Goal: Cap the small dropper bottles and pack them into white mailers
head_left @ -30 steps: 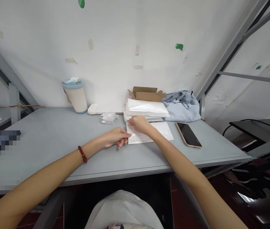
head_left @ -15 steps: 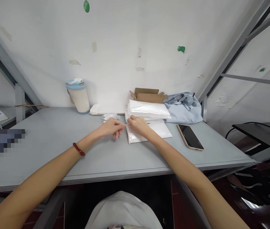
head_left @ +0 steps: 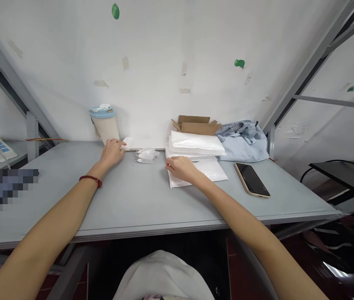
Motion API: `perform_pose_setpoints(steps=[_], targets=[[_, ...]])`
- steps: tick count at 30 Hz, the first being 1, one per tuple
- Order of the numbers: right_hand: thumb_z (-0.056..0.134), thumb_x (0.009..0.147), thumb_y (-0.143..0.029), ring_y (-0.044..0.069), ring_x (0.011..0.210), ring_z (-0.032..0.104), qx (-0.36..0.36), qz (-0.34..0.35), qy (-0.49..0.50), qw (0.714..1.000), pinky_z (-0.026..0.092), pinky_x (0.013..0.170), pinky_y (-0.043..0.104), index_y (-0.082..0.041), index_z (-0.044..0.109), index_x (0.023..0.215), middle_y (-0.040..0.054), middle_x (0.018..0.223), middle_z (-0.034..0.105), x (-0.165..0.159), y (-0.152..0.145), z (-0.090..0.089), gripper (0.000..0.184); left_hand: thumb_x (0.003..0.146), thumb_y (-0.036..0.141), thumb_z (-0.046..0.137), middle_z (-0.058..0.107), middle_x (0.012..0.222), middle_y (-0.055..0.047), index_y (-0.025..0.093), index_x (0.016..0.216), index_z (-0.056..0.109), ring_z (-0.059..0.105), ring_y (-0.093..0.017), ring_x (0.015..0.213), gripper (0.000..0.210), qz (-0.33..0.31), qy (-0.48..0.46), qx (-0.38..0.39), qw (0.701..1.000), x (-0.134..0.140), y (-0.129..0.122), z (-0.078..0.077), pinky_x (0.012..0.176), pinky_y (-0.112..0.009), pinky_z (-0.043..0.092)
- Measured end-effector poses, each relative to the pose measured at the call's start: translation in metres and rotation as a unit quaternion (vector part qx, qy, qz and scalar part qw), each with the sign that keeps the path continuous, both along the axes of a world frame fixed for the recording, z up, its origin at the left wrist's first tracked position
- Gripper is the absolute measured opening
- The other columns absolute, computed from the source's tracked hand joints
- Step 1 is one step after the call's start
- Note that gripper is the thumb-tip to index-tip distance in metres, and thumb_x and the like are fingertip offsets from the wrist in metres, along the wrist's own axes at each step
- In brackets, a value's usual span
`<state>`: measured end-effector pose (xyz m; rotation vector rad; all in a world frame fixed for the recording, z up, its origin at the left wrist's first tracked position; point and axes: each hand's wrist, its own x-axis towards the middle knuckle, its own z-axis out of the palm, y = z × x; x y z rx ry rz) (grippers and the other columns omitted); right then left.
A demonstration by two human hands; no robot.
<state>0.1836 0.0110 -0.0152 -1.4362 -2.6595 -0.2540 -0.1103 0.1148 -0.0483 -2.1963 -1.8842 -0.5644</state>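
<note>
My left hand (head_left: 113,151) is at the back of the table beside the cup, its fingers curled at the left end of a flat white paper strip (head_left: 129,143). That end looks raised, and the fingertips are partly hidden. My right hand (head_left: 181,168) rests over the lower white bubble mailer (head_left: 212,170), with thumb and fingers pinched at its left edge. More white bubble mailers (head_left: 197,143) lie stacked just behind it. Between my hands sits a small group of white tags with thin loops (head_left: 146,156).
A cream cup with a blue lid (head_left: 104,125) stands by the wall. An open cardboard box (head_left: 197,126) and light blue cloth (head_left: 242,143) lie behind the mailers. At right is a phone (head_left: 252,180). Grey metal posts (head_left: 284,98) flank the table (head_left: 126,208).
My left hand has moved left and back, from near the mailer to the paper strip's end, uncovering the tags. My right hand stays at the mailer.
</note>
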Motion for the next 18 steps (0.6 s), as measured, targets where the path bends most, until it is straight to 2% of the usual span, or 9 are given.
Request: perform_pose_setpoints(steps=[5,11,14,18], targets=[[0.04,0.095,-0.025,0.018,0.078,0.062,0.005,0.007,0.003,1.0,0.025,0.054,0.028,-0.016,0.06,0.092,0.0064,0.09,0.069,0.001,0.001,-0.001,0.022,0.085,0.028,0.038,0.059,0.117,-0.017,0.012,0.115,0.062,0.047,-0.031,0.115,0.042,0.014,-0.016,-0.004,1.0,0.005,0.002,-0.006,0.095,-0.038,0.037],[0.04,0.095,-0.026,0.017,0.077,0.061,0.0,0.011,0.006,1.0,0.024,0.054,0.026,-0.016,0.059,0.089,0.007,0.088,0.068,0.001,-0.002,0.0,0.023,0.082,0.027,0.041,0.061,0.117,-0.016,0.014,0.119,0.061,0.048,-0.032,0.114,0.044,0.03,-0.058,-0.003,0.998,0.01,0.0,-0.003,0.095,-0.04,0.038],[0.04,0.096,-0.026,0.017,0.076,0.061,-0.006,0.009,0.009,1.0,0.023,0.054,0.026,-0.016,0.059,0.088,0.0069,0.087,0.068,0.001,-0.003,0.001,0.023,0.081,0.028,0.04,0.064,0.111,-0.015,0.013,0.119,0.061,0.052,-0.032,0.111,0.046,0.04,-0.08,-0.005,0.996,0.012,-0.001,-0.001,0.095,-0.04,0.038],[0.04,0.095,-0.026,0.016,0.074,0.06,-0.005,0.011,0.01,1.0,0.023,0.054,0.026,-0.016,0.059,0.086,0.0067,0.085,0.068,0.001,-0.003,0.001,0.024,0.08,0.028,0.042,0.068,0.101,-0.012,0.013,0.116,0.064,0.058,-0.027,0.101,0.045,0.021,-0.12,-0.031,0.992,0.016,0.0,0.0,0.093,-0.034,0.04]])
